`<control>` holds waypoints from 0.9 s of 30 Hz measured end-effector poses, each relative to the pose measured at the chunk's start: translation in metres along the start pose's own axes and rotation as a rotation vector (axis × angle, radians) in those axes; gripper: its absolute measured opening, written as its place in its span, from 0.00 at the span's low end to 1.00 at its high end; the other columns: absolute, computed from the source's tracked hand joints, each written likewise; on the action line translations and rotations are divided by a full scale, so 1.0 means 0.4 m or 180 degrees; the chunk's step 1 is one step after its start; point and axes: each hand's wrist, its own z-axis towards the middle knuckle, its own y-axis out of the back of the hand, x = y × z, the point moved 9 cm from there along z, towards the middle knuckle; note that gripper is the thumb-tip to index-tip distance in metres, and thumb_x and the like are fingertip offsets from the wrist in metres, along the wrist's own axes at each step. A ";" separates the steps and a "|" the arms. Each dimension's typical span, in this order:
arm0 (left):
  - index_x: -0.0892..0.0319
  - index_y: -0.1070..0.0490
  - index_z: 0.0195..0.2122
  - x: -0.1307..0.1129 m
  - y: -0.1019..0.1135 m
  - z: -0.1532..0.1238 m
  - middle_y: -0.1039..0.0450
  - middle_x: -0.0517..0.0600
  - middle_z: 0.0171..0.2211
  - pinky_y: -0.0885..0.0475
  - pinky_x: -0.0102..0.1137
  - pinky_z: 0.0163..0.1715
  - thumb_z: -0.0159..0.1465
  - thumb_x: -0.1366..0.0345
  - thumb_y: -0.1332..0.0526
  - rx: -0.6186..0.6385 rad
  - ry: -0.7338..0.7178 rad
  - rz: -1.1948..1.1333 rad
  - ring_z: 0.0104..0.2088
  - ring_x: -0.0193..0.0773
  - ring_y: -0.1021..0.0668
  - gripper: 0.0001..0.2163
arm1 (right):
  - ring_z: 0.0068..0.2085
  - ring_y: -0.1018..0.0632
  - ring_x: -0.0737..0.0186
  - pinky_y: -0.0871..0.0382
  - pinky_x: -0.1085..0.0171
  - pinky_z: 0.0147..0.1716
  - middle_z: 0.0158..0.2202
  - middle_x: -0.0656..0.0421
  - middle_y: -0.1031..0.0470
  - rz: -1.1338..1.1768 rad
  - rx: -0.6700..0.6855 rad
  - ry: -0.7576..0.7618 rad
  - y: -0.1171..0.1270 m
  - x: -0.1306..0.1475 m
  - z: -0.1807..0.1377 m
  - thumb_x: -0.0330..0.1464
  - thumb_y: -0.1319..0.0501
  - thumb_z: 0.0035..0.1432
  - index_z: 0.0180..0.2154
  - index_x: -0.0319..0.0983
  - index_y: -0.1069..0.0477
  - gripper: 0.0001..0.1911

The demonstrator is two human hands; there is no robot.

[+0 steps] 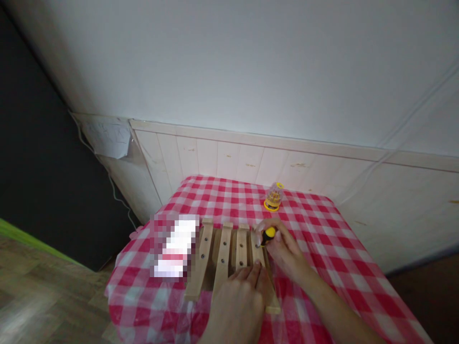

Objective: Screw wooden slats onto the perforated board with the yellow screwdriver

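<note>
Four-sided wooden slats joined by screws (pixel 202 256) lie side by side on a checked tablecloth (pixel 311 267). My right hand (pixel 283 243) grips a short yellow-and-black screwdriver (pixel 268 235) over the upper screw of the rightmost slat (pixel 273 303). Its tip is hard to make out against that screw. Lower down, my left hand (pixel 241 298) rests across the slats with its fingers stretched forward, pressing on the right-hand ones. That hand covers the near ends of the middle slats (pixel 224 239).
Behind the slats stands a clear domed case (pixel 274 197) with a yellow base and small bits inside. A pixelated bright rectangle (pixel 175 248) lies left of the slats. The table meets a white panelled wall (pixel 236 160); a dark panel (pixel 53 143) stands at left.
</note>
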 end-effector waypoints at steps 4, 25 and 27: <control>0.69 0.26 0.63 -0.006 0.010 0.001 0.27 0.67 0.63 0.20 0.36 0.57 0.69 0.79 0.39 0.0039 -0.0011 0.0028 0.59 0.52 0.18 0.22 | 0.40 0.26 0.59 0.33 0.60 0.41 0.39 0.60 0.27 -0.0179 0.0191 0.0218 -0.012 0.031 0.000 0.48 0.36 0.68 0.43 0.48 0.30 0.12; 0.71 0.26 0.63 0.000 0.009 0.002 0.28 0.67 0.63 0.22 0.36 0.59 0.69 0.80 0.40 0.0115 0.0091 -0.0128 0.60 0.50 0.19 0.21 | 0.42 0.25 0.57 0.31 0.58 0.45 0.39 0.57 0.26 -0.0324 0.0357 0.0219 -0.030 0.051 0.003 0.50 0.39 0.70 0.41 0.46 0.26 0.16; 0.71 0.26 0.63 0.001 0.010 0.001 0.28 0.67 0.64 0.22 0.36 0.59 0.69 0.80 0.39 0.0124 0.0118 -0.0181 0.60 0.50 0.19 0.21 | 0.43 0.24 0.57 0.31 0.57 0.47 0.42 0.57 0.24 -0.0201 0.0321 0.0190 -0.032 0.057 0.003 0.48 0.37 0.69 0.41 0.47 0.30 0.13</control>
